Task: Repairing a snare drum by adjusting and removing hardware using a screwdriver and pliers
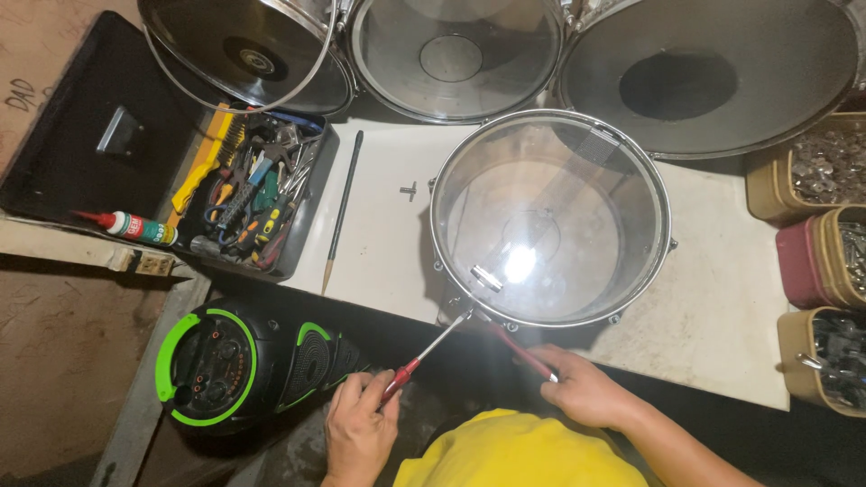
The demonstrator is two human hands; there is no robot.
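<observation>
Working at the near rim of a clear-headed drum (550,216) on a white tabletop (722,307), you hold a tool in each hand, seen from the head camera. Your left hand (359,428) is wrapped shut around the red handle of a long screwdriver (424,356), whose metal shaft runs up and right until its tip meets the drum's rim hardware at the lower left edge. Your right hand (586,390) is closed on a second red-handled tool (525,353), which angles up and left toward the same stretch of rim; its tip is lost in the glare, so contact cannot be told. The drum sits just beyond both hands, the two tools converging on its nearest edge. Three more drums (451,54) crowd the back of the table. To the left lie a dark drumstick (343,212), an open tray of hand tools (257,194) and a small glue bottle (135,227). A black-and-green speaker (244,365) stands below the table beside your left hand. Boxes of small metal parts (825,167) line the right edge.
</observation>
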